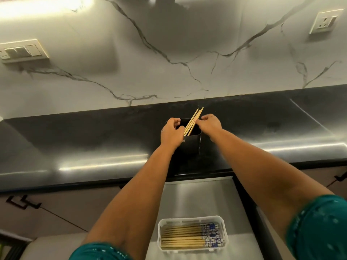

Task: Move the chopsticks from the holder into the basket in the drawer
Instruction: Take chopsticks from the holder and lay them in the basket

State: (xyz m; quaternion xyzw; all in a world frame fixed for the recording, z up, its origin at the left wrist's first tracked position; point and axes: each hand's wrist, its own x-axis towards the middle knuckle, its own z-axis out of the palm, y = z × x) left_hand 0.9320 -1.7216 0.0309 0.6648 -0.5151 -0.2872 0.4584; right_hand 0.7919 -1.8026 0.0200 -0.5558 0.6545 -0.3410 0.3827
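A black holder [191,142] stands on the dark counter, with a few wooden chopsticks [192,121] leaning out of it toward the upper right. My left hand [171,133] grips the holder's left rim. My right hand [209,123] pinches the chopsticks near their upper part, just above the holder's right rim. Below, in the pulled-out drawer [199,199], a white basket [224,239] holds several chopsticks lying flat, their blue patterned ends pointing right.
The black counter [93,139] runs left to right, backed by a marble wall [169,53] with a switch plate [22,51] and a socket [324,21]. Cabinet handles [22,202] sit at lower left. The drawer's steel floor surrounds the basket.
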